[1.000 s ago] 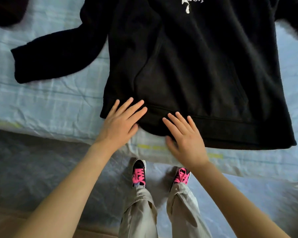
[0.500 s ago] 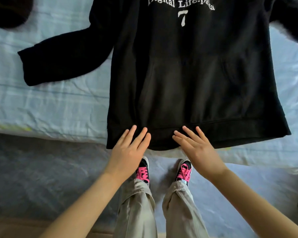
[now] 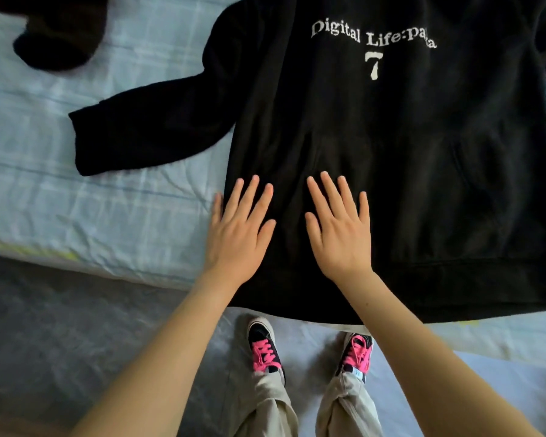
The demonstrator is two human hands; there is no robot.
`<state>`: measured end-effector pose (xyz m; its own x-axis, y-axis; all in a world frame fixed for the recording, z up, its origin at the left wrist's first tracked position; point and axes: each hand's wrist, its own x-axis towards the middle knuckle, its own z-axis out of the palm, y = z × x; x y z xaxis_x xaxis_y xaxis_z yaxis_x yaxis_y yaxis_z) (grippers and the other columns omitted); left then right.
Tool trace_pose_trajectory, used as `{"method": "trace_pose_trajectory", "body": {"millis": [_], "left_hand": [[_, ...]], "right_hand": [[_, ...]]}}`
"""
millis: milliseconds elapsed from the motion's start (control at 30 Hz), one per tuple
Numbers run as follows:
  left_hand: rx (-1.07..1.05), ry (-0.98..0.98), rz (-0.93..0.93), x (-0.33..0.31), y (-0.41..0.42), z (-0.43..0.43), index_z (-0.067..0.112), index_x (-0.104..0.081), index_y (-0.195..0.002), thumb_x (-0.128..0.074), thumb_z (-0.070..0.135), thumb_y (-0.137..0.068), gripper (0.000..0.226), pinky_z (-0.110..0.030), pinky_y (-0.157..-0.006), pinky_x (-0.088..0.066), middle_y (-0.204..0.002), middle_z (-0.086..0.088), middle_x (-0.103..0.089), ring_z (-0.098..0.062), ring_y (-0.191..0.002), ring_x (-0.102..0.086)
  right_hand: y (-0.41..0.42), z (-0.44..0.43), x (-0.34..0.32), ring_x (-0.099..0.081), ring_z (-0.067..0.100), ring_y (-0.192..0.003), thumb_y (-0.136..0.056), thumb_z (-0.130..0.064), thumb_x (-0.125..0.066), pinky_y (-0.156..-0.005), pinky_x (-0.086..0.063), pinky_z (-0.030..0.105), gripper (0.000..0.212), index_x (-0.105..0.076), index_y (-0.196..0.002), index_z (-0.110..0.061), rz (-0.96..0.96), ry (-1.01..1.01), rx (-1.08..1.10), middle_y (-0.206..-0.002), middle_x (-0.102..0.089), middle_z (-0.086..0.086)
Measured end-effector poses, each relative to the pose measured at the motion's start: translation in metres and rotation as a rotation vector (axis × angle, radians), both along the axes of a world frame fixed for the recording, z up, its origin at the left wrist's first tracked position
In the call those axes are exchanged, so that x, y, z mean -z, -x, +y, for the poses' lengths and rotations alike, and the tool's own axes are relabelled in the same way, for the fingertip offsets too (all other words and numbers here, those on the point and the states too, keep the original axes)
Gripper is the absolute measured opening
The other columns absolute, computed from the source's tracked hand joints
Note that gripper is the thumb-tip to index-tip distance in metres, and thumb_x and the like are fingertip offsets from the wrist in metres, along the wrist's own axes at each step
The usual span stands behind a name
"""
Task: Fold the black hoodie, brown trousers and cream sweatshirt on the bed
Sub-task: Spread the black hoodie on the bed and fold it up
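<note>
The black hoodie (image 3: pixel 391 159) lies face up and spread flat on the bed (image 3: pixel 76 216), filling the centre and right of the frame, its long axis running from the hem at the lower edge up toward the top. Both hands rest on it with fingers spread flat, gripping nothing: the left hand (image 3: pixel 238 234) at the hoodie's left edge, the right hand (image 3: pixel 339 231) beside it. The sleeve (image 3: pixel 145 134) stretches toward the left of the frame, nearer the left hand.

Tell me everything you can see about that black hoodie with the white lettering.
The black fleecy hoodie lies front-up and spread flat on the pale blue checked bedsheet. White print reads "Digital Life:" plus a blurred word, above a "7". It has a front pouch pocket and a ribbed hem at the bed's edge. One sleeve stretches out sideways. The left hand and right hand press flat, fingers spread, on its lower front.
</note>
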<state>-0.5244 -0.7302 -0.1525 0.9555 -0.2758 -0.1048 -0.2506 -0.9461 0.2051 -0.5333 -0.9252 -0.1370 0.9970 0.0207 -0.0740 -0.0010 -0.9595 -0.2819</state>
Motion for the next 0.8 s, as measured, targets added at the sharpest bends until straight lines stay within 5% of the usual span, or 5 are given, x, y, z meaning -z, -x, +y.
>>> {"method": "trace_pose_trajectory", "body": {"millis": [233, 333, 433, 567, 800], "left_hand": [[0.026, 0.031, 0.059, -0.018, -0.003, -0.001, 0.025, -0.019, -0.157, -0.027, 0.045, -0.103, 0.058, -0.055, -0.120, -0.014, -0.164, -0.003, -0.016, -0.024, -0.152, -0.010], [0.028, 0.112, 0.074, -0.034, -0.016, 0.000, 0.026, -0.039, -0.150, -0.034, 0.042, -0.100, 0.052, -0.057, -0.117, -0.022, -0.157, -0.002, -0.037, -0.026, -0.145, -0.031], [0.043, 0.364, -0.137, -0.048, -0.054, 0.018, 0.014, -0.066, -0.125, -0.045, 0.025, -0.097, 0.037, -0.047, -0.101, -0.044, -0.129, -0.005, -0.062, -0.024, -0.116, -0.057], [-0.051, 0.368, -0.367, -0.059, -0.135, 0.055, 0.006, -0.068, -0.120, -0.061, 0.009, -0.093, 0.028, -0.041, -0.098, -0.043, -0.121, -0.010, -0.064, -0.029, -0.109, -0.058], [-0.228, 0.094, 0.032, -0.041, -0.246, 0.105, 0.013, -0.046, -0.144, -0.058, 0.044, -0.094, 0.060, -0.045, -0.106, -0.036, -0.135, -0.013, -0.052, -0.036, -0.124, -0.045]], "right_hand": [[-0.001, 0.003, -0.010, -0.013, 0.022, -0.155, -0.104, -0.042, -0.028, -0.125, -0.013, 0.052, 0.057, -0.026, -0.159, -0.028, 0.051, 0.026, 0.003, -0.166, -0.023, -0.003], [-0.008, 0.010, -0.024, -0.030, 0.028, -0.149, -0.101, -0.035, -0.047, -0.120, -0.022, 0.055, 0.054, -0.041, -0.153, -0.023, 0.051, 0.021, 0.038, -0.160, -0.037, 0.003], [-0.035, 0.023, -0.039, -0.048, 0.035, -0.128, -0.093, -0.024, -0.065, -0.105, -0.036, 0.057, 0.048, -0.058, -0.139, -0.015, -0.069, -0.005, 0.104, -0.142, -0.052, 0.013], [-0.097, 0.054, -0.056, -0.044, 0.028, -0.131, -0.095, -0.019, -0.062, -0.107, -0.040, 0.048, 0.047, -0.055, -0.141, -0.013, -0.201, -0.195, 0.036, -0.143, -0.050, 0.011], [-0.209, 0.097, -0.039, -0.016, 0.030, -0.154, -0.101, -0.027, -0.049, -0.123, -0.018, 0.053, 0.058, -0.032, -0.157, -0.028, -0.180, -0.307, 0.065, -0.164, -0.026, 0.007]]}}
